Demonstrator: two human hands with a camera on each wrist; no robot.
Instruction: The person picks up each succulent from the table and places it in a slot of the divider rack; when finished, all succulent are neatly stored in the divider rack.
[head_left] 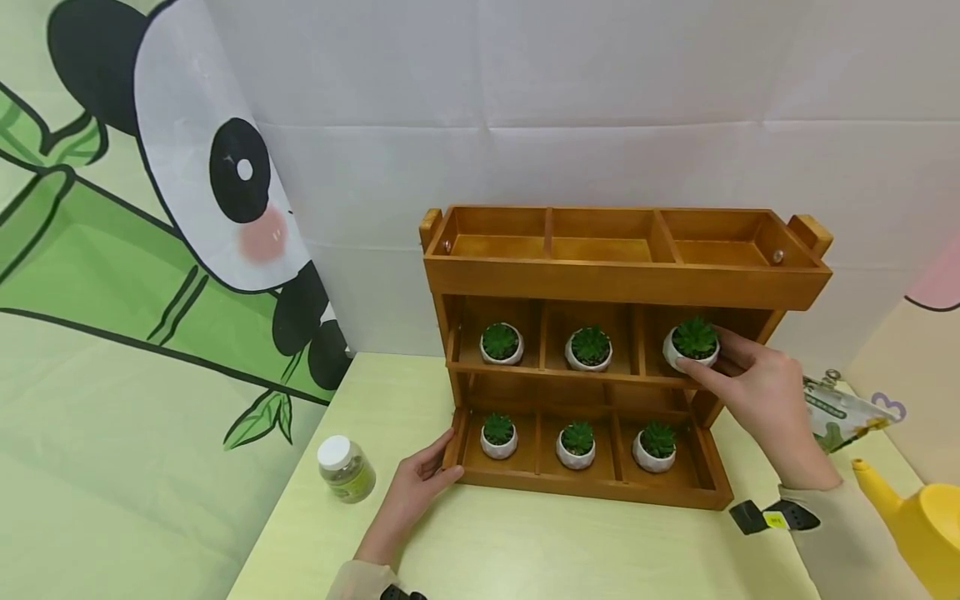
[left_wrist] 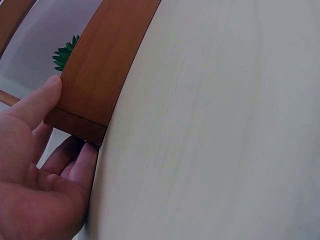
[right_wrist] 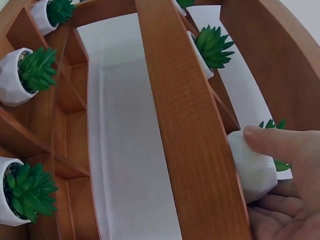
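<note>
A brown wooden three-tier shelf (head_left: 627, 282) stands against the back wall, its tiers split into compartments. In the right compartment of the middle tier, my right hand (head_left: 772, 392) holds a small potted succulent (head_left: 692, 343), thumb on the front of its white faceted pot (right_wrist: 252, 167). My left hand (head_left: 412, 487) grips the front left corner of the bottom tier; in the left wrist view its thumb lies against the board (left_wrist: 102, 65) and the other fingers curl at the corner. Two more succulents (head_left: 501, 343) sit in the middle tier, and three (head_left: 654, 446) in the bottom tier.
A clear jar with a white lid (head_left: 347, 469) stands left of the shelf on the pale table (head_left: 540, 550). At the right are a yellow watering can (head_left: 926, 525) and a clipped printed packet (head_left: 843, 412). The top tier (head_left: 600, 248) holds nothing.
</note>
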